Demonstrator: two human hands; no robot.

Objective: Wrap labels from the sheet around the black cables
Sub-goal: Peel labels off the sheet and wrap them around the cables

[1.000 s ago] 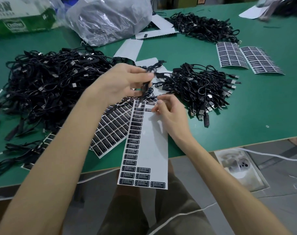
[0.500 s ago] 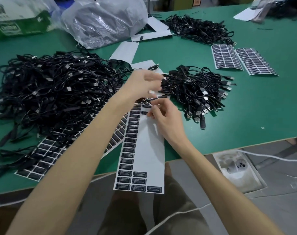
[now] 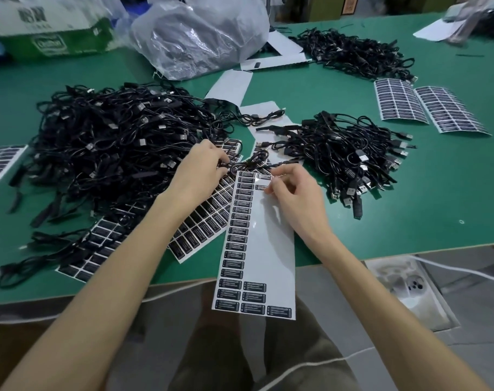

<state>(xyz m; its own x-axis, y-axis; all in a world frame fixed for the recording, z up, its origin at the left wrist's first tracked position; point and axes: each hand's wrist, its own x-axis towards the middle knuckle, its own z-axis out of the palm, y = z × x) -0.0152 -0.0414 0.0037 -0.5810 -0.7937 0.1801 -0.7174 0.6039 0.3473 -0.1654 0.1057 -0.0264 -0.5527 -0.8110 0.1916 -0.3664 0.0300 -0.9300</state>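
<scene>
Label sheet [image 3: 271, 235]: a long white strip. Its long axis runs away from the person, the near end hanging over the desk [image 3: 409, 210] edge and the far end between the two hands. One column of black labels lines its left side, and a few more rows sit at the near end.
Black cable [image 3: 250, 165]: lies across the far end of the sheet, long axis roughly left to right. It is looped near the left hand, with a thin end pointing right.
Left hand [image 3: 200, 172]: fingers curled, gripping the looped part of the cable just left of the sheet.
Right hand [image 3: 295, 193]: thumb and forefinger pinch a label [image 3: 264, 182] at the sheet's far end. I cannot tell whether it is peeled free.
Large cable pile [image 3: 113, 145]: a tangled heap on the left, touching the left hand.
Smaller cable pile [image 3: 350, 153]: right of the hands, plugs pointing mostly right and toward the near edge.
Far cable pile [image 3: 353, 52]: well apart, at the back.
Full label sheets [image 3: 203, 224]: partly under the left forearm, slanting.
Spare sheets [image 3: 429, 108]: far right, curling.
Plastic bag [image 3: 200, 38]: crumpled, at the back.
</scene>
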